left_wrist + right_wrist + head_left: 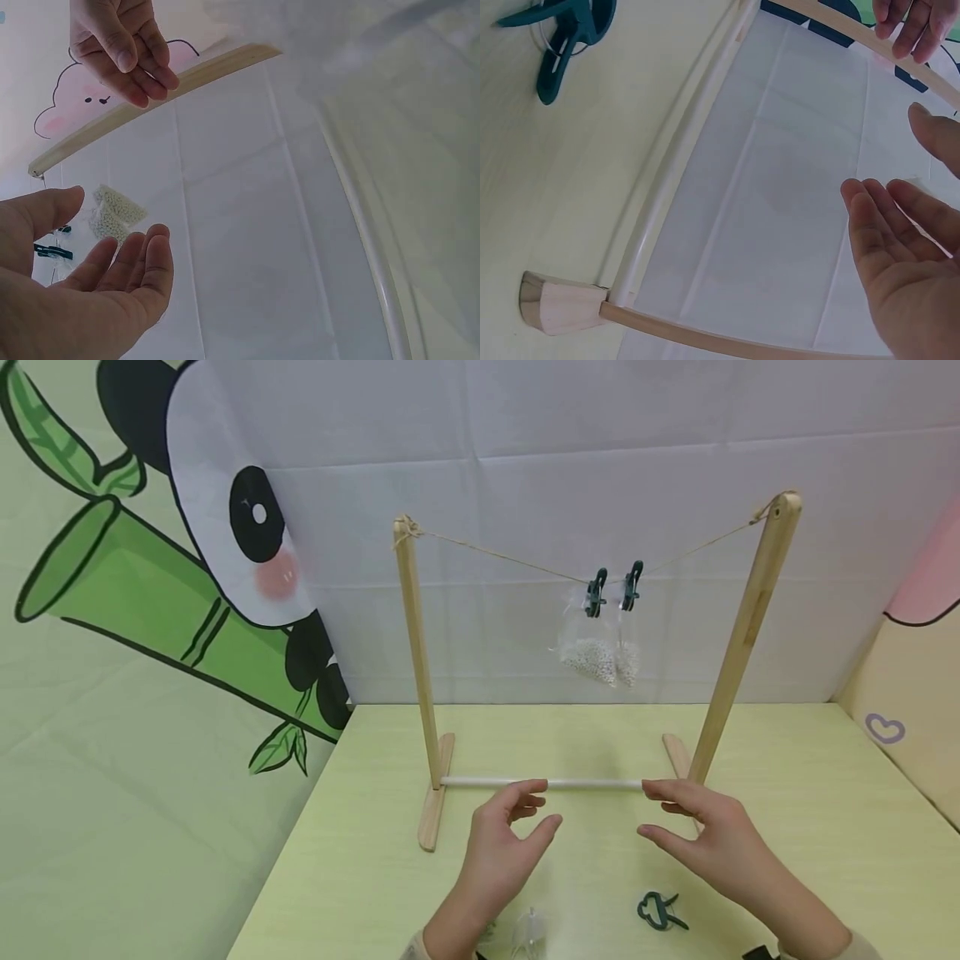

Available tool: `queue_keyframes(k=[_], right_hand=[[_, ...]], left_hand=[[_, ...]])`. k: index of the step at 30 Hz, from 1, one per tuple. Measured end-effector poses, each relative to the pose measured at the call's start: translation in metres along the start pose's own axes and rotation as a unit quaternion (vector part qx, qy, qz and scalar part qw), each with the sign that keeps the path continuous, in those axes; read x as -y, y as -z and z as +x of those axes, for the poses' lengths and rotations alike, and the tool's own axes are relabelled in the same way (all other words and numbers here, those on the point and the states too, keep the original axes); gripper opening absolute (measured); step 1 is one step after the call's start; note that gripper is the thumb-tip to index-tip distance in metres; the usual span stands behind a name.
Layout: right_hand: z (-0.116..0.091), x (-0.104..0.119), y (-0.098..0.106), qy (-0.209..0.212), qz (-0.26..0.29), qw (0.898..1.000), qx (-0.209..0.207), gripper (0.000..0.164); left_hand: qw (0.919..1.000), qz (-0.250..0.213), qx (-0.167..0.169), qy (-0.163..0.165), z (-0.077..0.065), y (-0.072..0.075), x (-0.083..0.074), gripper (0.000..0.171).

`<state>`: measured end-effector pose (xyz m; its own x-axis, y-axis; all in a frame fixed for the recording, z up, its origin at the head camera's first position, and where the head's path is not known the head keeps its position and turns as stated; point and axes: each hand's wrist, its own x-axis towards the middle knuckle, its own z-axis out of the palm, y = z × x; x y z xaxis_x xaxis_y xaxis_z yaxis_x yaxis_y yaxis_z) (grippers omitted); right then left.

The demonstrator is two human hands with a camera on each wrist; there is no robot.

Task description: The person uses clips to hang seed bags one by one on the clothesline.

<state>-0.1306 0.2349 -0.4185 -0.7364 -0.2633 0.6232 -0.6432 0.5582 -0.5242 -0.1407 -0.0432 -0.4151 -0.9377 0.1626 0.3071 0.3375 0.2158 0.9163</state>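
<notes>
Beige-cuffed left hand [501, 852] and right hand [716, 831], both empty, fingers loosely bent | green clip [658, 912] on counter [592, 868], right hand's 7 o'clock | white rod [592, 784], hands' 12 o'clock | two dark clips [596, 595] hold pellet bags [588, 660] on string [502, 556], left hand's 1 o'clock

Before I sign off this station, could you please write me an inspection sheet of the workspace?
Surface: pale yellow tabletop bearing a wooden frame.
Job's things: two clear bags of pale beads hang by dark green clips from the frame's string; a loose green clip lies on the tabletop.
Clutter: clear plastic near the left forearm, partly cut off.
Grips: left hand grip and right hand grip both open, holding nothing.
Cables: nothing seen.
Surroundings: panda-print backdrop.
</notes>
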Motion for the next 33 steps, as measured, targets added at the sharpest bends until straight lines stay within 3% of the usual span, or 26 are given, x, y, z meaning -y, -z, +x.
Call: queue_keyframes(k=[9, 18, 27, 33], right_hand=[[-0.019, -0.007, -0.008, -0.025, -0.002, 0.999, 0.024, 0.054], [-0.039, -0.014, -0.01, -0.072, -0.022, 0.994, 0.084, 0.05], [-0.054, -0.022, -0.006, -0.139, -0.003, 0.97, 0.197, 0.058], [-0.061, -0.024, -0.006, -0.172, -0.046, 0.949, 0.261, 0.065]], left_hand=[[0.9996, -0.001, 0.029, 0.005, -0.009, -0.013, 0.005, 0.033], [0.9987, -0.002, 0.048, 0.018, -0.017, -0.023, 0.006, 0.032], [0.9975, -0.011, 0.056, 0.043, -0.021, -0.028, 0.006, 0.032], [0.9961, -0.011, 0.073, 0.049, -0.024, -0.033, 0.006, 0.032]])
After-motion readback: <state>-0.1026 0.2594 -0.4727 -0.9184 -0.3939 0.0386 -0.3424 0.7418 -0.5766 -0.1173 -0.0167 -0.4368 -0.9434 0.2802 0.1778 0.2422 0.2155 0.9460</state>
